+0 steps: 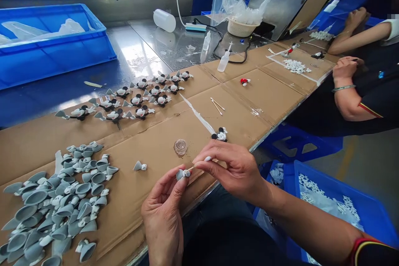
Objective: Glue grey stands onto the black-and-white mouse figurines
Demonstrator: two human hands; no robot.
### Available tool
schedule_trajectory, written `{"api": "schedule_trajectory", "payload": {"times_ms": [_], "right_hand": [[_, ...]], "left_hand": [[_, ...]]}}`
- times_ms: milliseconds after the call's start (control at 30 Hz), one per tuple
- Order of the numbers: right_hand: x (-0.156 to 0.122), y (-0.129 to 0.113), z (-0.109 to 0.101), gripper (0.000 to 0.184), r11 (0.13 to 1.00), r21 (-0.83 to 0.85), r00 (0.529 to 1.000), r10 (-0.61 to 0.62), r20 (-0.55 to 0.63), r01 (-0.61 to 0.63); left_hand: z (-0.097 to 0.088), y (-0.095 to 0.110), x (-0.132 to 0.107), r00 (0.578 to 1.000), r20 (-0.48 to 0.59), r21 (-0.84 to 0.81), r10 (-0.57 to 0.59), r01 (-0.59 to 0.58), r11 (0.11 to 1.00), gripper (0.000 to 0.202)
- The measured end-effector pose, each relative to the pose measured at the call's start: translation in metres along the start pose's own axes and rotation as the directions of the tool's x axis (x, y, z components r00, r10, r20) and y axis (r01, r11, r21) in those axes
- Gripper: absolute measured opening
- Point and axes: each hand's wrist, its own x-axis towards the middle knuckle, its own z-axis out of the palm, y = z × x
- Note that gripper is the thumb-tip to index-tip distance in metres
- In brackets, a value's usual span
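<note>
My left hand (pixel 165 210) pinches a small toy part, a grey cone with a white gloved hand (pixel 180 174), between thumb and fingertips. In my right hand (pixel 235 168) is a cotton swab (pixel 208 158), its far end at the white part of the piece. Whether that end touches is too small to tell. Just beyond lies a small clear round dish (pixel 180 147). A mouse figure's head (pixel 221 134) shows past my right knuckles. One loose cone-and-hand piece (pixel 140 166) lies left of the dish, and a large pile of them (pixel 62 199) spreads further left.
Several mouse figures (pixel 137 100) stand in rows on the cardboard (pixel 149 133). Two cotton swabs (pixel 217 106), a red figure part (pixel 245 82) and a squeeze bottle (pixel 223 61) lie beyond. Blue bins (pixel 56 58) flank the bench. A co-worker's hands (pixel 344 68) are at right.
</note>
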Motion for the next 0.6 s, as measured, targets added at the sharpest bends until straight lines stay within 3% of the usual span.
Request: {"api": "schedule_trajectory", "payload": {"times_ms": [133,233,400,500,600], "right_hand": [[0.000,-0.004,-0.003,0.010,0.998,0.053,0.999,0.035,-0.023,-0.034],[-0.002,-0.007,-0.011,0.012,0.984,0.149,0.984,0.115,-0.140,-0.094],[-0.012,0.015,-0.032,0.012,0.934,0.349,0.896,0.217,-0.387,-0.075],[-0.021,0.036,-0.047,0.018,0.961,0.270,0.866,0.183,-0.466,-0.057],[-0.032,0.057,-0.061,0.022,0.992,0.046,0.894,0.124,-0.430,-0.116]], "left_hand": [[0.001,0.001,0.000,1.000,0.002,-0.003,-0.011,0.011,1.000,0.037],[0.002,0.003,0.001,1.000,-0.011,-0.004,-0.021,0.021,1.000,0.039],[0.001,0.002,0.006,0.999,-0.035,-0.004,-0.032,0.032,0.999,0.044],[-0.002,-0.002,0.008,0.999,-0.041,0.014,0.007,-0.007,1.000,0.046],[-0.001,-0.006,0.004,0.998,-0.041,0.085,0.057,-0.053,0.995,0.052]]}}
